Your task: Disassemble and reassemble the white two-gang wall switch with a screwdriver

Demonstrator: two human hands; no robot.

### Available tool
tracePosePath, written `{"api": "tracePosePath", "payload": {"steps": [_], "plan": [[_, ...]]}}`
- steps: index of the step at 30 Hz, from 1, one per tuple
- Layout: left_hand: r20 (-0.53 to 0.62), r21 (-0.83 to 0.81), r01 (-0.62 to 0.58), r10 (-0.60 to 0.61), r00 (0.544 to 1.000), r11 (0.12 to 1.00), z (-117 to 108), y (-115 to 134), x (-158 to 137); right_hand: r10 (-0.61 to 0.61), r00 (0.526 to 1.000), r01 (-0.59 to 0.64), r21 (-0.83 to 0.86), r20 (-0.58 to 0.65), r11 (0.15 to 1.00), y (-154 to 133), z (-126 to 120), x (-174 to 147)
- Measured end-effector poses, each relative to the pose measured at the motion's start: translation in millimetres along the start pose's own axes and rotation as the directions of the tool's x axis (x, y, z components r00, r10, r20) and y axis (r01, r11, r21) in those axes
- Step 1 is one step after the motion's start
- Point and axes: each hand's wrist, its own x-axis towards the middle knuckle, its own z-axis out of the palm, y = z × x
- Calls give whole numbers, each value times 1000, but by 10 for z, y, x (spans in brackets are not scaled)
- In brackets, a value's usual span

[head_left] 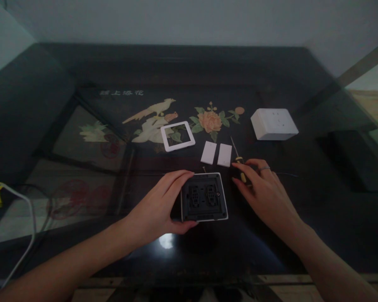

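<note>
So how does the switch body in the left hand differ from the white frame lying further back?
The switch body is dark inside, with two mechanisms; the white frame is an open square showing the table through it. The left hand grips the body; the frame lies untouched. The body looks larger. Both are square with white edges.

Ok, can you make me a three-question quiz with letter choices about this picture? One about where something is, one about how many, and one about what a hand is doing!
1. Where is the white square frame?
A. beyond the switch module, over the painted bird
B. under the right hand
C. on the white box

2. How many small white rocker plates lie side by side?
A. one
B. two
C. four

3. What is the left hand doing?
A. lying flat on the table
B. gripping the switch module's left edge
C. holding the cable

Answers: 1 A, the frame lies farther up the table; 2 B, two plates show beside the screwdriver; 3 B, thumb and fingers clasp the module, while the right hand touches the screwdriver.
</note>
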Motion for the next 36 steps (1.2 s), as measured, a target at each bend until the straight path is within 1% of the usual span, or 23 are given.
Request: {"api": "tracePosePath", "payload": {"steps": [3, 5, 7, 9, 11, 13, 15, 18, 22, 24, 29, 36], "plan": [[31, -59, 65, -63, 998, 996, -21, 10, 8, 1, 1000, -1, -4, -7, 1000, 6, -34, 14], [50, -111, 115, -110, 993, 987, -25, 21, 12, -25, 997, 25, 3, -70, 1000, 2, -76, 23], [62, -166, 143, -135, 989, 976, -17, 30, 11, -79, 983, 88, 48, -163, 995, -24, -130, 23], [72, -220, 151, -139, 988, 964, -8, 36, 6, -153, 967, 185, 149, -204, 971, -72, -183, 6], [102, -277, 160, -136, 985, 948, -11, 44, -1, -231, 960, 268, 278, -160, 923, -128, -221, -25], [144, -335, 179, -138, 980, 925, -34, 53, -6, -288, 955, 294, 389, -74, 873, -168, -240, -60], [167, -387, 201, -146, 975, 900, -65, 63, -5, -298, 954, 263, 467, 3, 844, -179, -251, -82], [151, -429, 211, -161, 975, 878, -86, 71, 0, -259, 963, 182, 531, 73, 828, -150, -280, -84], [152, -401, 217, -169, 974, 890, -48, 67, 1, -209, 973, 117, 562, 101, 819, -118, -329, -66], [147, -376, 216, -172, 974, 901, -24, 63, -1, -227, 964, 108, 576, 138, 810, -127, -331, -71], [119, -317, 170, -139, 983, 933, 1, 45, 6, -297, 924, 108, 581, 240, 807, -193, -265, -116], [87, -261, 108, -88, 992, 959, 34, 24, -14, -298, 924, 136, 521, 241, 843, -262, -241, -120]]}}
